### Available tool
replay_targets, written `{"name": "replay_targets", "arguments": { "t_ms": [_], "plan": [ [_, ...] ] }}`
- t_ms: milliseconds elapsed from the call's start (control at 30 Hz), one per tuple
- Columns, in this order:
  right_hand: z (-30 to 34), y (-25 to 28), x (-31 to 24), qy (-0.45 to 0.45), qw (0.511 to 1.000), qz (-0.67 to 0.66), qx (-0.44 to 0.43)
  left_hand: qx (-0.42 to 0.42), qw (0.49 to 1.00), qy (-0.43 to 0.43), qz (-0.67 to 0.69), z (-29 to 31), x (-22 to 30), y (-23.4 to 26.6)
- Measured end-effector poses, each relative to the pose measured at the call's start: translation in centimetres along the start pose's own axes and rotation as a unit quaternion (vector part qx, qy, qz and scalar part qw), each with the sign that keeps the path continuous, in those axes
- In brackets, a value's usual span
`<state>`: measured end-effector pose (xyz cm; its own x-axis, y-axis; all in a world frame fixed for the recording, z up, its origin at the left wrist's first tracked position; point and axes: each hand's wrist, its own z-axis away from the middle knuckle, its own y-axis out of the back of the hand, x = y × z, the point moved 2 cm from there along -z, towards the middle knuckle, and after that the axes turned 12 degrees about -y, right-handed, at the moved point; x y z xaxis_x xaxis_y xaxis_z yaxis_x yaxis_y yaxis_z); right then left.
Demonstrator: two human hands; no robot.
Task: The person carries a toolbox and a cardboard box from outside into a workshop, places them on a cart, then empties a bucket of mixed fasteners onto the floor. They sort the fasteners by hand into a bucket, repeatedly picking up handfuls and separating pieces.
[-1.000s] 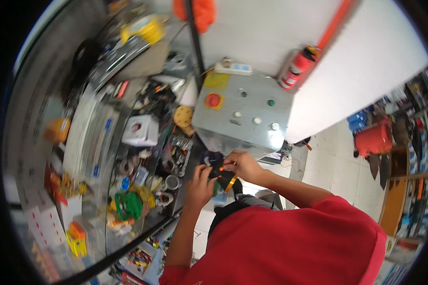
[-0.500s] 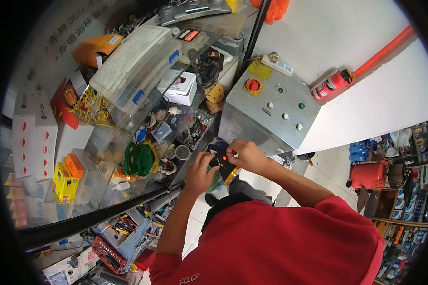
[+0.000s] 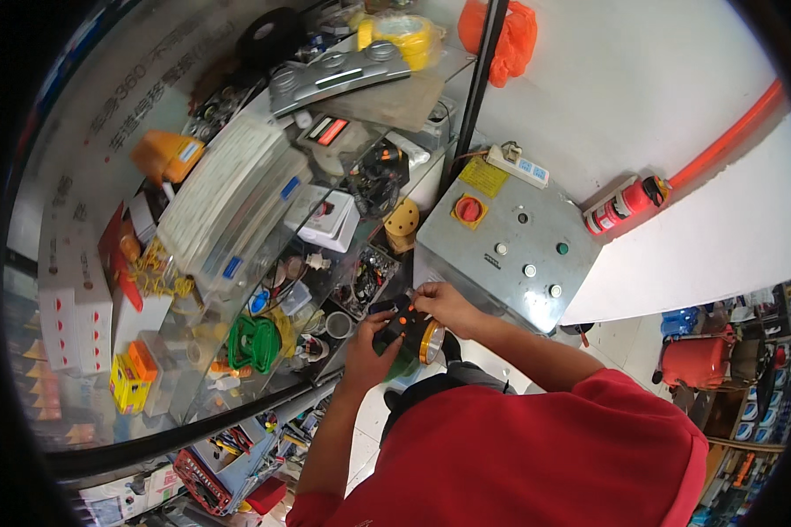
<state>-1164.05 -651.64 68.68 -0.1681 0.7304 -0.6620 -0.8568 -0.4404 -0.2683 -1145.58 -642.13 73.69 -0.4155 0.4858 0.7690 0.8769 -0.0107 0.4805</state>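
Between my hands is a black lamp (image 3: 404,327) with orange buttons and a round, gold-rimmed head (image 3: 431,342) facing to the right. My left hand (image 3: 367,353) is closed around the lamp's left side, its thumb toward the buttons. At the lamp's far end, my right hand (image 3: 446,307) has its fingertips pinched together against the body. Those fingertips hide any small part that may be between them. A green translucent thing (image 3: 402,363) shows just below the lamp, partly covered by it and my left hand.
To the left, a cluttered glass counter (image 3: 264,400) carries stacked plastic cases (image 3: 228,193), a green container (image 3: 254,343) and small parts. A grey metal control box (image 3: 510,241) stands ahead, a fire extinguisher (image 3: 626,205) by the wall. Tools (image 3: 228,448) lie lower left; shelves (image 3: 765,413) stand right.
The lamp has turned, so more of its gold-rimmed head shows. My right hand has come against the lamp's far end. The whole view has shifted slightly.
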Motion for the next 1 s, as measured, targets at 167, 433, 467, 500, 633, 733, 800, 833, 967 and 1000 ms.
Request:
{"name": "replay_targets", "arguments": {
  "t_ms": [167, 433, 467, 500, 633, 733, 800, 833, 967, 1000],
  "plan": [
    [-3.9, 5.8, -6.9, 0.219, 0.961, 0.171, -0.006, 0.025, 0.988, 0.127, -0.088, -3.1, 0.1, -1.7],
    [-9.1, 6.3, -24.9, 0.493, 0.723, 0.419, 0.240, 0.095, 0.971, 0.103, -0.194, -4.8, 2.3, -3.3],
    [-9.2, 5.5, -25.4, 0.526, 0.681, 0.436, 0.263, 0.103, 0.971, 0.098, -0.191, -4.7, 2.5, -3.5],
    [-9.3, 4.6, -25.4, 0.532, 0.644, 0.469, 0.287, 0.108, 0.972, 0.102, -0.183, -4.6, 2.7, -3.5],
    [-9.6, 4.9, -24.6, 0.569, 0.709, 0.352, 0.223, 0.128, 0.953, 0.167, -0.216, -2.9, 3.4, -3.1],
    [-10.9, 9.9, -26.8, 0.528, 0.715, 0.284, 0.359, 0.168, 0.944, 0.185, -0.213, -1.4, 3.9, -2.1],
    [-12.5, 13.4, -29.3, 0.469, 0.682, 0.312, 0.466, 0.186, 0.940, 0.202, -0.201, -0.5, 4.1, -1.7],
    [-13.8, 14.5, -30.6, 0.438, 0.663, 0.422, 0.437, 0.173, 0.941, 0.216, -0.195, -0.3, 4.1, -1.7],
    [-17.9, 16.7, -33.4, 0.331, 0.637, 0.577, 0.390, 0.147, 0.944, 0.217, -0.199, -0.5, 4.4, -2.3],
    [-18.3, 16.9, -33.7, 0.338, 0.635, 0.558, 0.414, 0.144, 0.946, 0.212, -0.198, -0.7, 4.5, -2.5]
  ]
}}
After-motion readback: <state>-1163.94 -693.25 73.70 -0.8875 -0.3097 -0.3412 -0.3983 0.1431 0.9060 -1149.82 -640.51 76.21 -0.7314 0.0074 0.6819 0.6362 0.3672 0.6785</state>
